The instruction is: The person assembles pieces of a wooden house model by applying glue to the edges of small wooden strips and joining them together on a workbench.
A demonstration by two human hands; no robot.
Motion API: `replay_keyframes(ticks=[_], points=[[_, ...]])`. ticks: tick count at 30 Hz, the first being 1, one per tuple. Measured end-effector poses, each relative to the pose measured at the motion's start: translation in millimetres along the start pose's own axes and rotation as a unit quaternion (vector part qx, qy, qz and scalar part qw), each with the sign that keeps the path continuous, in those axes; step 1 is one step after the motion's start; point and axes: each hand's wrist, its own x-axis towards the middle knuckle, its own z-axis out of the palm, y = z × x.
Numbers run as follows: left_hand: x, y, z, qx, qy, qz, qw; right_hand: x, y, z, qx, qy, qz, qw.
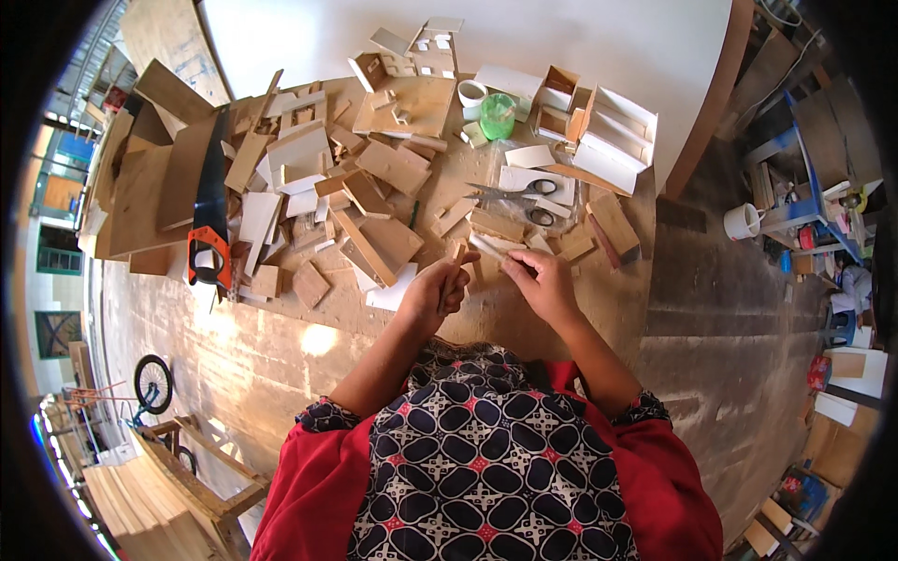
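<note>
At the table's near edge, your left hand is closed round a wood stick, tip poking up. Your right hand pinches a pale strip, slanting toward the left. Scissors lie just beyond; 1 saw sits well left, among offcuts.

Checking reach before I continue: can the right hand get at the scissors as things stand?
Probably yes: the scissors lie just beyond the right hand, and nothing appears to cover them. The hand seems to be pinching a pale strip, though, so it may need freeing first.
</note>
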Motion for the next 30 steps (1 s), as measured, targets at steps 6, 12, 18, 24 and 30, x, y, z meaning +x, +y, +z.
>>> replay_keyframes(ticks=[6, 12, 18, 24, 30], points=[[-8.4, -3.5, -6.8, -0.05, 0.018, -0.012, 0.999, -13.9, -6.0, -1.1, 0.012, -0.121, 0.117, 0.986], [-24.1, -6.7, -27.2, -0.11, 0.049, -0.001, 0.993, -20.7, -13.6, 25.1, -0.064, -0.145, 0.066, 0.985], [-36.6, -18.9, -24.1, -0.145, 0.082, 0.032, 0.985, 7.7, 1.1, 16.8, -0.052, -0.063, 0.007, 0.997], [-33.2, -27.6, -12.6, -0.113, 0.031, 0.046, 0.992, 0.1, -19.8, -1.1, 0.075, -0.159, 0.114, 0.978], [-22.3, -25.8, 13.3, -0.034, 0.062, 0.055, 0.996, -12.3, 5.9, -8.1, 0.081, -0.12, 0.112, 0.983]])
